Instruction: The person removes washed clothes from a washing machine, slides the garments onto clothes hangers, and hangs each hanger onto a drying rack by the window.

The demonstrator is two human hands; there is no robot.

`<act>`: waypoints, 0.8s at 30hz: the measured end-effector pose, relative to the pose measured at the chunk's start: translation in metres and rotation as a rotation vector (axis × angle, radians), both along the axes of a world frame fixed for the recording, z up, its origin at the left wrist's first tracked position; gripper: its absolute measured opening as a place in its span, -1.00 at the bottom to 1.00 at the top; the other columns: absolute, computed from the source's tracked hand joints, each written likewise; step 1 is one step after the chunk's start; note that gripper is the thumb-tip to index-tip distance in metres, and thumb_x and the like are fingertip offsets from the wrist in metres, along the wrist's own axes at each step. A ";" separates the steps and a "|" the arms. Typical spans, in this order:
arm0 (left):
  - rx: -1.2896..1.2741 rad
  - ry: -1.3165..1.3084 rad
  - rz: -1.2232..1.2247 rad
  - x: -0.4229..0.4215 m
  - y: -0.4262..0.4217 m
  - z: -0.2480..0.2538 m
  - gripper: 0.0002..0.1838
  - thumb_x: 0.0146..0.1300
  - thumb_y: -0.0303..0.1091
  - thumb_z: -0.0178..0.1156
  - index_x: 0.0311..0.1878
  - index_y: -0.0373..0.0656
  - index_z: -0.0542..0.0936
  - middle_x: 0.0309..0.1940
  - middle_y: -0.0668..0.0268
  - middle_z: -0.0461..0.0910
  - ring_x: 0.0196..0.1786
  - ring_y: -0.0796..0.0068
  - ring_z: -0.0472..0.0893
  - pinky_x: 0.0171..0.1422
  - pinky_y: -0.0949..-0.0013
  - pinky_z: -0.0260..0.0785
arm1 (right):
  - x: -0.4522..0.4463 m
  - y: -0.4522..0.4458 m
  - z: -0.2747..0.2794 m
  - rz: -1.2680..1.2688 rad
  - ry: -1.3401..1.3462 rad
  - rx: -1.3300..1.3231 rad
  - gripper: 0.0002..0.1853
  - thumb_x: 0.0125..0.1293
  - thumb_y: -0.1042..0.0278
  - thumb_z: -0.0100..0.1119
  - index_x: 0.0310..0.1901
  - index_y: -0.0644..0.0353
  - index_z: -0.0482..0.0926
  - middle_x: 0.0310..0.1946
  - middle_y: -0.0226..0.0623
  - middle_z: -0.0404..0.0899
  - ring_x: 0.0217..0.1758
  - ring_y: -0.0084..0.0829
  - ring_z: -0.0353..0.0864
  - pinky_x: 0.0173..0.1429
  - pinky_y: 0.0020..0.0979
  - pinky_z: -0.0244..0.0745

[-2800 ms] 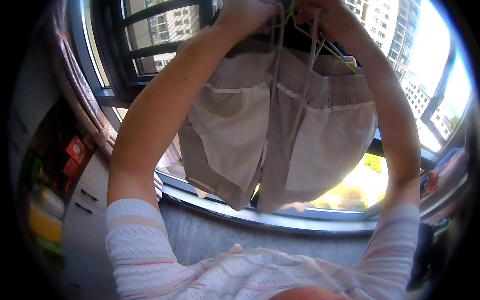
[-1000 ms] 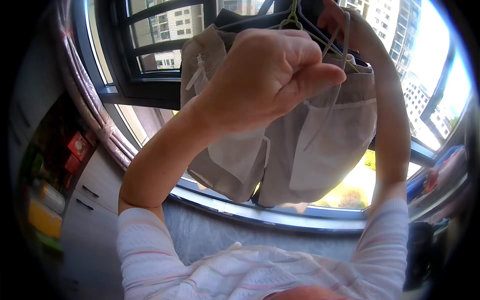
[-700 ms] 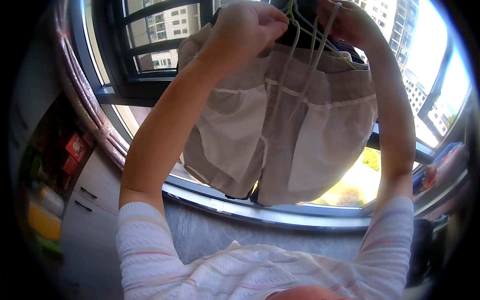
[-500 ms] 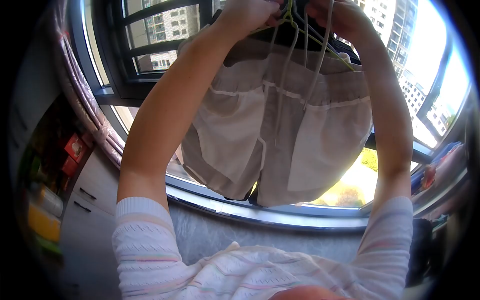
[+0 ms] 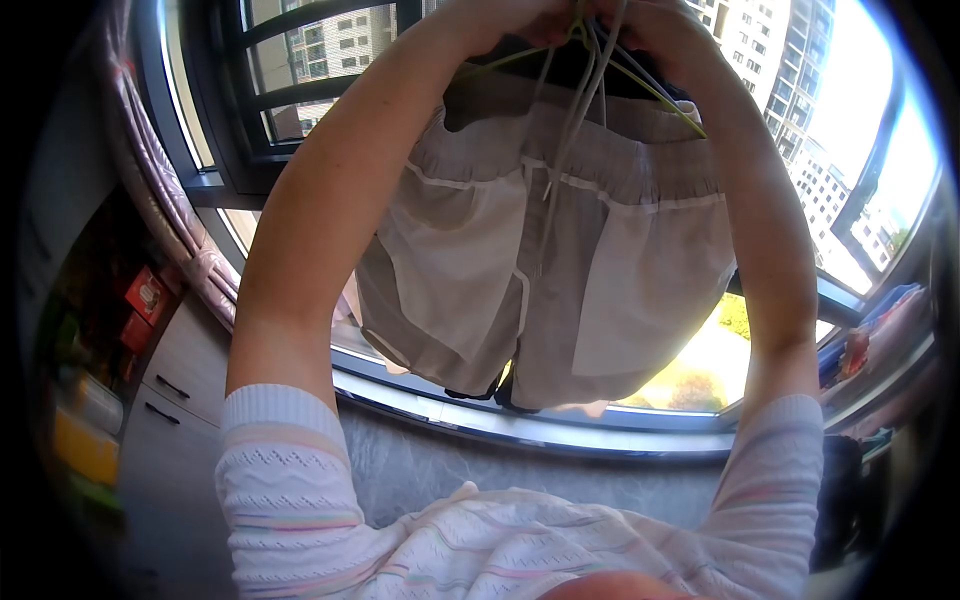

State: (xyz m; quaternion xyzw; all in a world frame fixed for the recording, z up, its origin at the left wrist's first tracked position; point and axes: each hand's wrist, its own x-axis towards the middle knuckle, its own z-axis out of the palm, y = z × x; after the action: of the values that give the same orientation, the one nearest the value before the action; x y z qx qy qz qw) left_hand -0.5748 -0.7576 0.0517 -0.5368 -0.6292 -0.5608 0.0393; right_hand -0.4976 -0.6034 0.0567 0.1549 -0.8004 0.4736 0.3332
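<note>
Beige shorts with an elastic waistband hang in front of the window on a yellow-green hanger. Loose drawstrings run from up near the hanger's hook down over the waistband. My left hand is at the top edge, just left of the hook; its fingertips are mostly out of frame. On the hook's other side, my right hand is closed around the upper part of the drawstrings. Something dark hangs behind the shorts.
A dark-framed window stands behind, with buildings outside. Its sill runs below the shorts. To the left are a tied curtain, a pale cabinet and shelved items. Folded cloths lie at the right.
My left hand has gone from in front of the shorts up to the hook. My right hand has moved left towards it, and the drawstrings have drawn together near the middle.
</note>
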 end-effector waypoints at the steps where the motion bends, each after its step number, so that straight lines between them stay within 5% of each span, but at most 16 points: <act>1: 0.024 -0.010 -0.045 -0.009 0.003 -0.003 -0.78 0.12 -0.28 0.22 -0.24 -0.21 0.62 -0.59 0.36 0.56 -0.60 0.61 0.53 -0.54 0.56 0.36 | -0.002 0.000 -0.002 0.034 0.023 -0.040 -0.70 0.09 0.29 0.23 -0.21 0.31 0.49 -0.51 -0.36 0.50 -0.55 -0.63 0.42 -0.57 -0.64 0.23; 8: 0.002 0.088 -0.125 -0.024 0.007 0.006 -0.77 0.09 -0.28 0.25 -0.27 -0.25 0.62 -0.60 0.34 0.56 -0.61 0.59 0.53 -0.53 0.56 0.37 | -0.003 -0.006 0.000 -0.017 0.030 -0.117 -0.54 0.08 0.28 0.28 -0.05 0.32 0.37 -0.35 -0.29 0.51 -0.44 -0.56 0.49 -0.49 -0.64 0.35; 11: -0.072 0.205 0.039 -0.022 0.007 0.011 -0.78 0.05 -0.34 0.25 -0.31 -0.32 0.61 -0.62 0.30 0.56 -0.62 0.57 0.51 -0.55 0.52 0.34 | -0.006 -0.002 -0.001 0.076 0.029 -0.122 -0.57 0.08 0.32 0.28 -0.06 0.30 0.38 -0.33 -0.28 0.51 -0.41 -0.56 0.50 -0.46 -0.63 0.38; 13: -0.013 0.136 0.053 -0.024 0.008 0.008 -0.82 0.02 -0.39 0.22 -0.38 -0.33 0.60 -0.63 0.27 0.55 -0.62 0.54 0.51 -0.57 0.50 0.31 | -0.006 -0.003 -0.002 0.154 0.039 -0.094 -0.66 0.10 0.36 0.26 -0.12 0.29 0.42 -0.36 -0.30 0.52 -0.40 -0.57 0.50 -0.45 -0.62 0.38; 16: 0.202 -0.121 0.047 -0.020 0.005 -0.004 -0.90 -0.03 -0.45 0.15 -0.47 -0.30 0.57 -0.66 0.26 0.52 -0.64 0.52 0.47 -0.60 0.50 0.25 | 0.018 -0.022 -0.005 -0.369 0.144 0.221 -0.80 0.12 0.42 0.21 -0.22 0.27 0.48 -0.42 -0.34 0.54 -0.41 -0.63 0.49 -0.42 -0.62 0.39; 22: 0.421 -0.459 -0.283 -0.049 -0.010 -0.020 -0.95 -0.06 -0.49 0.10 -0.51 -0.22 0.53 -0.69 0.32 0.44 -0.70 0.53 0.37 -0.64 0.51 0.14 | 0.018 0.002 -0.034 -0.064 0.031 0.211 -0.85 0.13 0.48 0.19 -0.25 0.27 0.51 -0.45 -0.43 0.55 -0.43 -0.71 0.45 -0.39 -0.65 0.36; 24: 0.432 -0.465 -0.307 -0.043 -0.013 -0.018 -0.93 -0.07 -0.48 0.11 -0.47 -0.23 0.55 -0.68 0.33 0.44 -0.68 0.54 0.38 -0.63 0.50 0.15 | 0.021 -0.003 -0.036 -0.162 0.049 0.332 -0.89 0.19 0.44 0.13 -0.26 0.24 0.52 -0.48 -0.48 0.52 -0.47 -0.73 0.42 -0.44 -0.66 0.31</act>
State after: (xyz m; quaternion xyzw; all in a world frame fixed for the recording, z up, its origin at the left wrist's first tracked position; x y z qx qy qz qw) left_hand -0.6176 -0.7710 0.0332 -0.4626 -0.4000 -0.7874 -0.0773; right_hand -0.4770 -0.6061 0.0205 0.1544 -0.8691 0.3028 0.3593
